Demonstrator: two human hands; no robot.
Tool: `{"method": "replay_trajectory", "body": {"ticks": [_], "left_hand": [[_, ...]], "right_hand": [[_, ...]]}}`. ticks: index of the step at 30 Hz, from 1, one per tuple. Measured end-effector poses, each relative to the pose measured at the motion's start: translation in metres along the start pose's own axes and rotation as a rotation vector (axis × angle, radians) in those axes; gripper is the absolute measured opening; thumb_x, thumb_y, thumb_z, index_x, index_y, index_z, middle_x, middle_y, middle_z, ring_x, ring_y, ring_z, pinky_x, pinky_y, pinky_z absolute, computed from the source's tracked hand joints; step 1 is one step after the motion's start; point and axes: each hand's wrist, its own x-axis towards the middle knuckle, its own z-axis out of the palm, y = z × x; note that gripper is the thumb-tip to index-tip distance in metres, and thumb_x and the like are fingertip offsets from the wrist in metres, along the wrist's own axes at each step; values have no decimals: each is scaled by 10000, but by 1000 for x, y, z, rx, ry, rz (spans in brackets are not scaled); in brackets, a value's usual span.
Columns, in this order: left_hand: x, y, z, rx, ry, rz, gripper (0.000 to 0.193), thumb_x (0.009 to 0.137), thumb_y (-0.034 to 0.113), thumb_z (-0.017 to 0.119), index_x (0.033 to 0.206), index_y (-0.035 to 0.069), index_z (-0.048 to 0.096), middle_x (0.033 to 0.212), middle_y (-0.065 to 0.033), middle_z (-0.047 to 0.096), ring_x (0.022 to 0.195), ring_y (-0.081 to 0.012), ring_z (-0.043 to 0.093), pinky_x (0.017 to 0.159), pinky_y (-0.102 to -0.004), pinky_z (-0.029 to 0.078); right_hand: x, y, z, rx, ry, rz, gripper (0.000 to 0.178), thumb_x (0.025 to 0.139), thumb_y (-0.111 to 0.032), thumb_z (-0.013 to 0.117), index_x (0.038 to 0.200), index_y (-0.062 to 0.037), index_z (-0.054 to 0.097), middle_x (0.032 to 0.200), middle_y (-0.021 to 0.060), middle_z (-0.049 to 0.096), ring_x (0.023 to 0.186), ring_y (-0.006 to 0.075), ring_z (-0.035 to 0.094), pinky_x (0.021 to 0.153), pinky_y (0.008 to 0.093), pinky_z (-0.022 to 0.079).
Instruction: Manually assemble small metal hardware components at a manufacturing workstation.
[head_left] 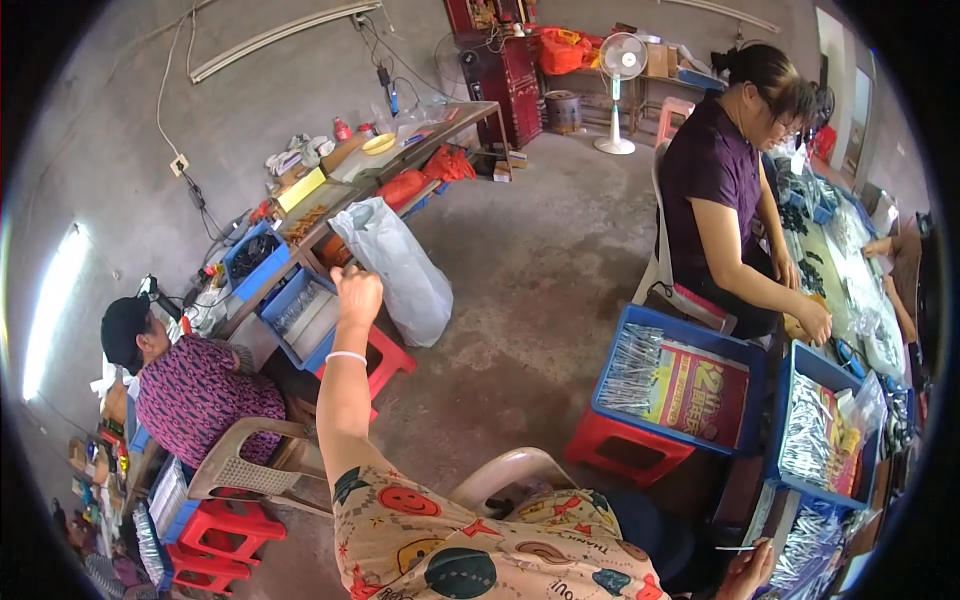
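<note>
Low at the frame's edge, a thin rod (735,548) is pinched by the right hand (748,572) (beside blue crates (745,345)); the left hand (357,293) is raised, fingers curled shut, empty.

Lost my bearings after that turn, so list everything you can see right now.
plastic bag: one, white, on the floor by the bench
bench: one, cluttered, along the left wall
crates: two at right, blue, holding silvery parts
stool: one, red, under the nearer crate
fan: one, white, far back
seated person: one, purple top, right table
second person: one, patterned top, left
left hand: clenched, raised near the bag's top
right hand: lower right edge, grip unclear
</note>
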Motion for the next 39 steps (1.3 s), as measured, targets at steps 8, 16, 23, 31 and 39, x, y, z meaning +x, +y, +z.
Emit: {"method": "replay_trajectory", "body": {"ticks": [8,16,23,31,39], "left_hand": [[-30,-12,40,96,-163,82,148,662,166,592,528,127,643,615,-53,634,758,-202,568,759,-399,355],[-19,-130,30,349,-469,17,197,769,71,549,696,140,718,715,-70,677,784,-228,656,969,-596,282],[-34,-169,18,392,-521,-136,211,800,99,530,717,112,723,716,-85,681,781,-257,668,1046,-662,137],[-42,-157,26,405,-536,-197,197,787,108,542,745,126,733,773,-65,690,866,-277,648,1023,-722,84],[-71,-154,-3,372,-616,-278,197,790,113,542,766,136,736,772,-61,692,869,-254,649,994,-750,87]], "right_hand": [[12,4,13,-20,-202,-40,222,922,-308,579,795,-136,519,577,-46,441,468,45,365,425,185,265],[10,6,38,-69,-238,-22,245,941,-250,543,751,-104,489,555,-29,419,456,59,355,422,203,281],[10,8,57,-58,-256,8,252,941,-238,540,744,-89,490,548,-23,409,452,63,353,422,209,265],[16,7,45,-140,-348,17,248,936,-279,548,793,-77,528,546,-16,428,459,68,372,431,215,291],[16,11,32,-90,-369,7,250,929,-290,561,799,-78,530,552,-16,430,465,72,379,433,220,296]]}}
